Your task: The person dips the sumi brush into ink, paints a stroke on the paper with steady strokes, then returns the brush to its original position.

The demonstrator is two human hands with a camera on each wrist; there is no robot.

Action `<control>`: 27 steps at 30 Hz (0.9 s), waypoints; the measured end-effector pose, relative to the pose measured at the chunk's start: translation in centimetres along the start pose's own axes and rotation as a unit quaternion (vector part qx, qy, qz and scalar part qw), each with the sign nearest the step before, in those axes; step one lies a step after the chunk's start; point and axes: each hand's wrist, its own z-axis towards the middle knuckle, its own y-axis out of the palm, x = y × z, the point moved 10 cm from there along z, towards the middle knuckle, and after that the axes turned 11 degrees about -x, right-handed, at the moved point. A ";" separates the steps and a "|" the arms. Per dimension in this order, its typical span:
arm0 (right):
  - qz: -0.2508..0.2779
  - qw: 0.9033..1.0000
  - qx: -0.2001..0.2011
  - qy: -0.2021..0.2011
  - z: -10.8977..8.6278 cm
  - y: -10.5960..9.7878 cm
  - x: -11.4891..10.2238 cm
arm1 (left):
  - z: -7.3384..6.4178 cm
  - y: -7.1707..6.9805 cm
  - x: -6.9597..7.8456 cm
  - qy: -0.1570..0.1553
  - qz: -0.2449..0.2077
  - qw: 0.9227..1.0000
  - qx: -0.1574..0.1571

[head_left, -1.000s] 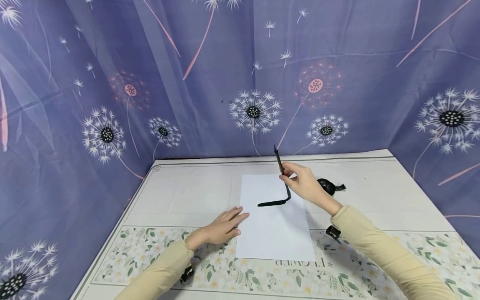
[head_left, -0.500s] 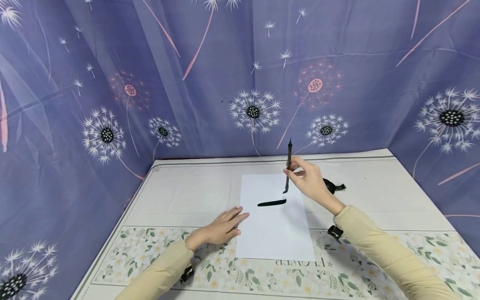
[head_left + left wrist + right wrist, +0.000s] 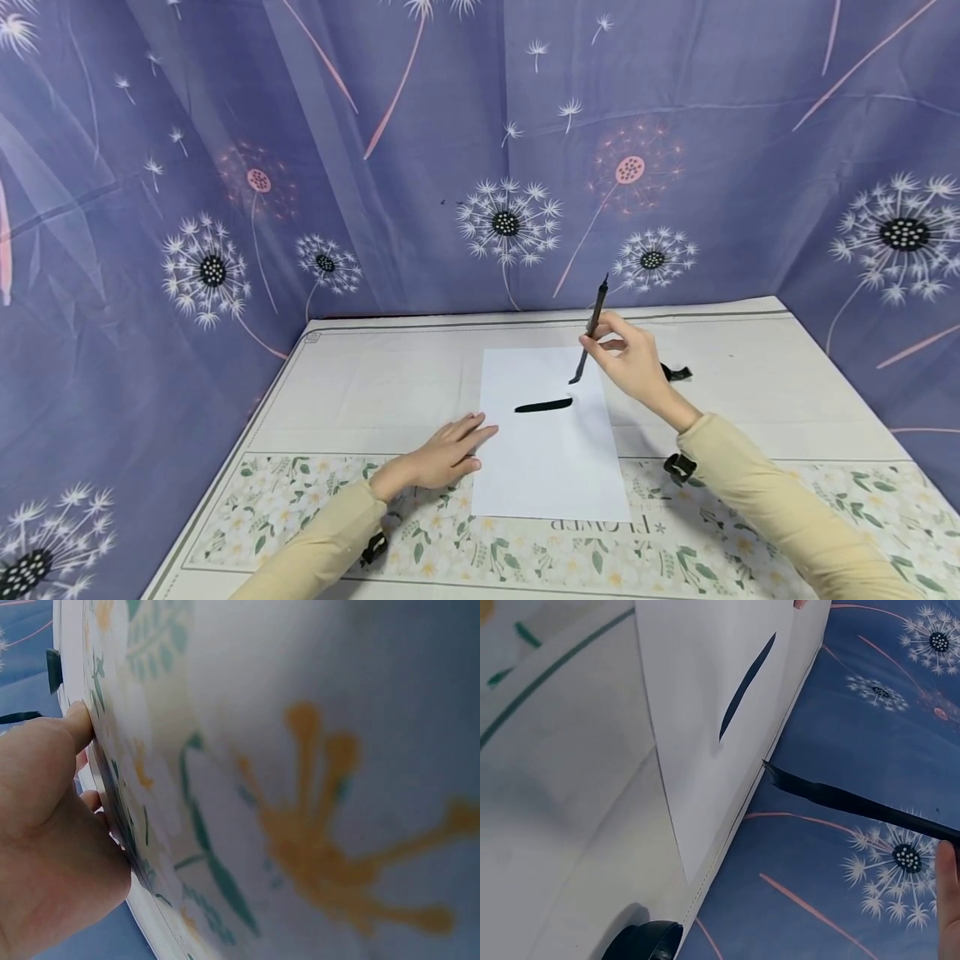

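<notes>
In the head view a sheet of white paper (image 3: 551,467) lies on the table with one thick black stroke (image 3: 543,406) across its upper half. My right hand (image 3: 626,354) pinches a dark writing brush (image 3: 597,310) between thumb and fingers. The brush leans with its top to the right, and its bent black tip (image 3: 774,771) is lifted off the paper in the right wrist view. My left hand (image 3: 442,454) lies flat with fingers spread, its fingertips on the paper's left edge. In the left wrist view the left thumb (image 3: 79,724) rests along the tabletop.
Behind my right hand, a black object with a short tail (image 3: 678,373) is partly hidden; the right wrist view shows it as a rounded black dish (image 3: 641,941). A flower-printed cover (image 3: 405,392) spreads over the table. A purple dandelion curtain (image 3: 420,250) hangs behind and at both sides.
My right hand has lifted the brush from the right end of the stroke and moved it rightward, its lean turning from left to right. My left hand has stayed in place.
</notes>
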 end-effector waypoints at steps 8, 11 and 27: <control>0.015 0.999 0.018 -0.022 -0.1 -1.2 -1.9 | 0.0 -0.2 0.1 -0.002 0.002 1.000 0.000; 0.022 0.999 0.020 -0.022 -0.3 -1.3 -1.8 | 0.1 -0.2 0.1 -0.003 0.005 1.000 0.000; 0.029 0.998 0.040 -0.037 -1.0 -1.6 0.8 | 0.1 0.1 0.0 -0.003 0.000 1.000 0.001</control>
